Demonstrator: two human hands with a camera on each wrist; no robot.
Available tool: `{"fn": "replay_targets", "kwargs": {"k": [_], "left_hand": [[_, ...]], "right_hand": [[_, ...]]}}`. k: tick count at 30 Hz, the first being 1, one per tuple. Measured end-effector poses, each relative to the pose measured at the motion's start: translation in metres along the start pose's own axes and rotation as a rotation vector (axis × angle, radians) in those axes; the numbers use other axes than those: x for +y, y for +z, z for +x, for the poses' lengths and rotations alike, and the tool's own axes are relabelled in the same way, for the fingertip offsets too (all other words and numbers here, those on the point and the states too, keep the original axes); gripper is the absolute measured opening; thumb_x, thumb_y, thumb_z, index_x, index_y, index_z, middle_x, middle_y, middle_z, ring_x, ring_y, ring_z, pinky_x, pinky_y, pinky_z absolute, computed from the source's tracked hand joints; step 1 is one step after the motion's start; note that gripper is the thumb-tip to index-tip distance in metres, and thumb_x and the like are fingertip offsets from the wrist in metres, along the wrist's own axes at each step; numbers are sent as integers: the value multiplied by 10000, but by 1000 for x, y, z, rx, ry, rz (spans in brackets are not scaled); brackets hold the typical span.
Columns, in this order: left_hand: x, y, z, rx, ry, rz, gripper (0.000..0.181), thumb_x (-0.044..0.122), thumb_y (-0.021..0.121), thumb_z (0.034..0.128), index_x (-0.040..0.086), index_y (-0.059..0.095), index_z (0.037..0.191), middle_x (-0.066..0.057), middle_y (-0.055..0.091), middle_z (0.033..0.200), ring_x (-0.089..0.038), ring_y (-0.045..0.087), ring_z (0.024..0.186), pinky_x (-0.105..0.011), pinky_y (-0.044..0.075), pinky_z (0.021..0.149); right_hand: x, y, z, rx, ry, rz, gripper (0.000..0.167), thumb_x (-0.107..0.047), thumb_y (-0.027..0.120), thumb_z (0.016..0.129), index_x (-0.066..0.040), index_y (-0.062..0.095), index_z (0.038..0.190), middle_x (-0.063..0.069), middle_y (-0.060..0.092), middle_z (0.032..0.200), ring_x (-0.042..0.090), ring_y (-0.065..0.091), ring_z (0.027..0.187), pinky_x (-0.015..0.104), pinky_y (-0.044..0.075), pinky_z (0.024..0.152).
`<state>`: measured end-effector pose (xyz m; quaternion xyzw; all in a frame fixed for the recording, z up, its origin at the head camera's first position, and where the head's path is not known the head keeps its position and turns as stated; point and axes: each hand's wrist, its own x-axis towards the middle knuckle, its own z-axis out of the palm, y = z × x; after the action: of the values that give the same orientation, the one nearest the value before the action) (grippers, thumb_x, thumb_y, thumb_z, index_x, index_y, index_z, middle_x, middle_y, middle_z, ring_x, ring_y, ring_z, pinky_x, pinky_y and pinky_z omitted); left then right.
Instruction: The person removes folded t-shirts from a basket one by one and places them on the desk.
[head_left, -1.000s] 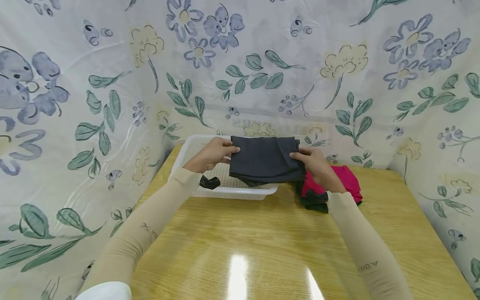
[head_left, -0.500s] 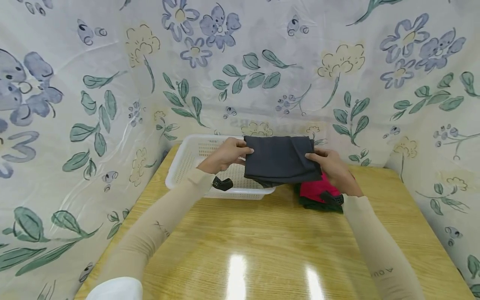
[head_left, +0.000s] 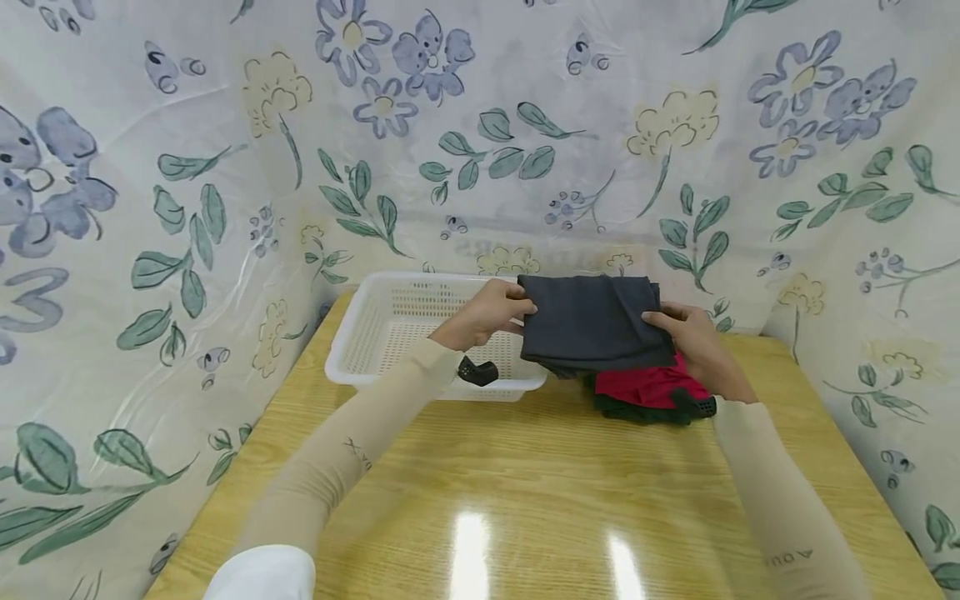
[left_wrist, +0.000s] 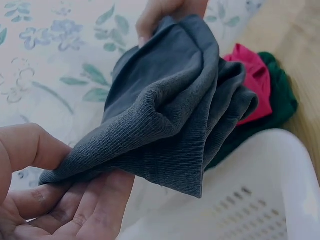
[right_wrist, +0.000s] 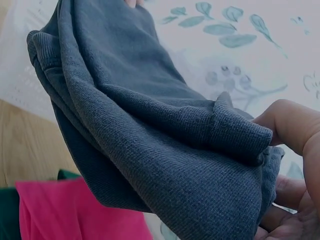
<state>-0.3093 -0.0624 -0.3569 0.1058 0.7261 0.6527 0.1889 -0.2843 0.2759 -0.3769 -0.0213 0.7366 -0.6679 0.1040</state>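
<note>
A folded dark grey garment (head_left: 592,321) with ribbed edges hangs in the air between both hands. My left hand (head_left: 491,312) pinches its left edge, thumb on top and fingers beneath, as the left wrist view shows on the garment's ribbed part (left_wrist: 150,130). At the opposite edge my right hand (head_left: 693,342) pinches it between thumb and fingers; the right wrist view shows several folded layers of the garment (right_wrist: 165,135) there. Below it lie a folded pink-red cloth (head_left: 645,388) and a dark green cloth (head_left: 637,412) under that, both partly covered from the head view.
A white perforated plastic basket (head_left: 345,354) stands at the back left of the wooden table (head_left: 525,475), left of the pink and green pile. A floral curtain (head_left: 570,192) closes in the back and sides.
Both hands have carried the grey garment to the right, from over the basket's right part toward the pink and green pile. More of the basket's inside shows.
</note>
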Motion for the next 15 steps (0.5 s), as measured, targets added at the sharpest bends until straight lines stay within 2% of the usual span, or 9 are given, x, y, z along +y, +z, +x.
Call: {"fn": "replay_targets", "kwargs": {"k": [4, 8, 12, 15], "left_hand": [[-1, 13, 6, -5, 8, 0, 324, 29, 561, 1049, -90, 576, 1350, -219, 550, 1332, -346, 634, 1131, -392, 596, 864], [-2, 25, 12, -13, 20, 2, 270, 30, 558, 1051, -86, 610, 1288, -221, 550, 1314, -346, 638, 1112, -385, 601, 850], [-5, 37, 19, -34, 27, 14, 287, 38, 559, 1054, -78, 595, 1313, -216, 543, 1318, -339, 638, 1106, -375, 603, 842], [-7, 46, 25, -52, 27, 27, 325, 43, 558, 1057, -80, 568, 1357, -220, 545, 1329, -338, 640, 1118, -370, 603, 840]], "right_hand": [[1, -10, -7, 21, 8, -22, 708, -279, 621, 1052, 7, 281, 1603, 212, 299, 1611, 54, 644, 1046, 241, 566, 886], [6, -22, -11, 30, 9, -63, 732, -305, 591, 1066, -2, 221, 1621, 203, 213, 1650, 58, 562, 1117, 181, 539, 885], [15, -34, -12, 35, -3, -56, 716, -292, 572, 1075, 14, 216, 1617, 203, 153, 1668, 256, 467, 1352, 161, 524, 898], [19, -43, -15, 41, -6, -41, 736, -284, 579, 1073, 11, 188, 1622, 205, 98, 1692, 258, 417, 1409, 159, 521, 906]]}}
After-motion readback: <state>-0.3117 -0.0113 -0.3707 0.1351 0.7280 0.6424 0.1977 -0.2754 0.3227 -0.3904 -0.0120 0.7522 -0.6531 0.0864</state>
